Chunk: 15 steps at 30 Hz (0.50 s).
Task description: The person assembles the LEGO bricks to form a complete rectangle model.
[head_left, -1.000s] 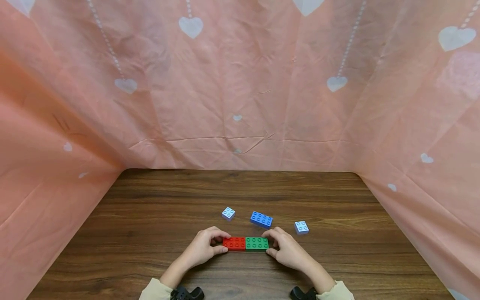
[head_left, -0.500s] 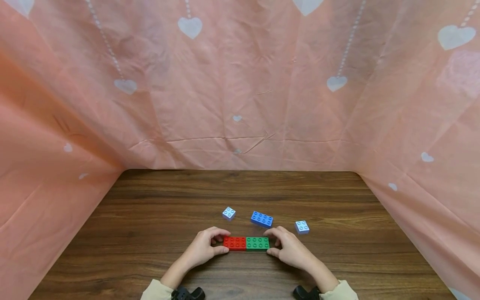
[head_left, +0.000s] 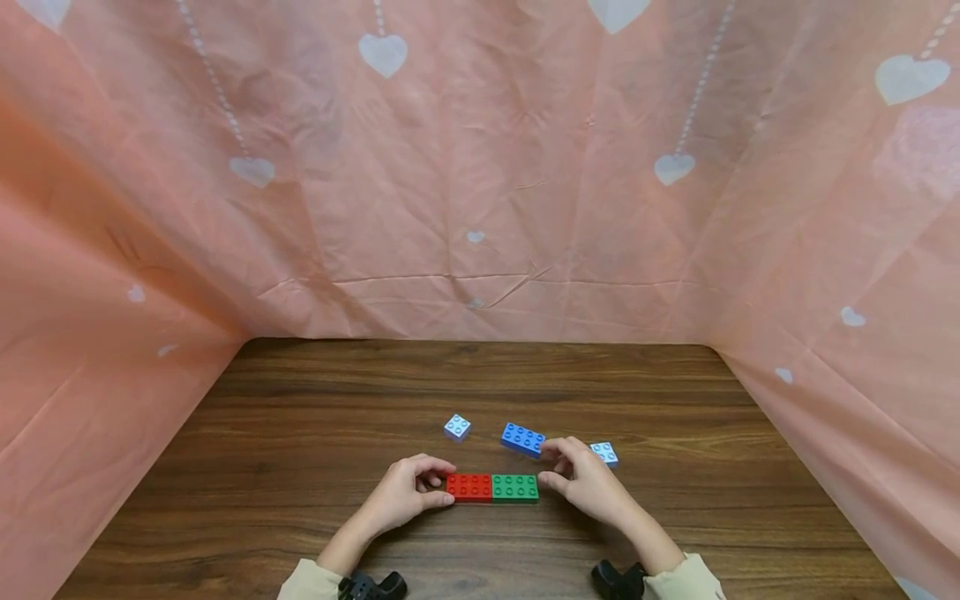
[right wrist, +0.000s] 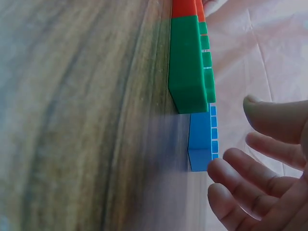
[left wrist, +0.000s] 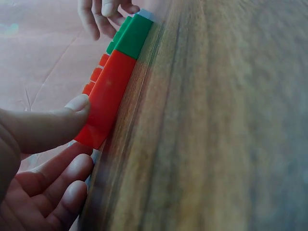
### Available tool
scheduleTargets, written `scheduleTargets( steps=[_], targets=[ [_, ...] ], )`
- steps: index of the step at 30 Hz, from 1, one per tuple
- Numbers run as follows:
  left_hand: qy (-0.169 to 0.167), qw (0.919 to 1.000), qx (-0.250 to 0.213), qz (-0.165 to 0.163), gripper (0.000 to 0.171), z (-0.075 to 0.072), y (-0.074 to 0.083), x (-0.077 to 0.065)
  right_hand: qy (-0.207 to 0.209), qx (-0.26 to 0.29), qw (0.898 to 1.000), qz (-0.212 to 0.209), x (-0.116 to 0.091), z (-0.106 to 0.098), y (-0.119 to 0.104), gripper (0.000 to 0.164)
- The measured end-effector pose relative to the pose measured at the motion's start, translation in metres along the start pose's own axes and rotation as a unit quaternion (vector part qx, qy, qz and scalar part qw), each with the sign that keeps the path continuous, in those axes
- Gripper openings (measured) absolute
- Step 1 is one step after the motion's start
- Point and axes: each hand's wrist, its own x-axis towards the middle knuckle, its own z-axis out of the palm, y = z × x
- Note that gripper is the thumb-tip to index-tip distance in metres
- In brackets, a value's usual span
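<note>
R hand [head_left: 588, 483] has come off the green 8-stud toy brick [head_left: 515, 489] vs. prev. frame; now empty, fingers loosely bent nr the blue 8-stud toy brick [head_left: 522, 439], can't tell if touching. It now partly hides the pale-blue 4-stud brick [head_left: 604, 451]. L hand [head_left: 401, 490] still pinches L end of red 8-stud toy brick [head_left: 469, 488]. Red & green unmoved, end to end on wood-grain table [head_left: 337, 400].
</note>
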Motion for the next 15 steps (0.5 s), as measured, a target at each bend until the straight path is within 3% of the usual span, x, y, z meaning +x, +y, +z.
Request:
scheduleTargets(
  steps=[5, 12, 15],
  targets=[
    [-0.003, 0.9992, -0.037, -0.012, 0.032, 0.000, -0.001, -0.001, 0.030, 0.014, 0.999, 0.033, 0.008, 0.000, 0.002, 0.034],
    [-0.020, 0.9978, -0.059, -0.023, 0.029, -0.014, 0.038, -0.008, 0.053, 0.018, 0.995, 0.086, 0.019, 0.003, 0.003, 0.034],
    [-0.022, 0.9974, -0.064, -0.025, 0.029, -0.016, 0.039, -0.009, 0.060, 0.016, 0.994, 0.094, 0.024, 0.006, 0.003, 0.035]
  ],
)
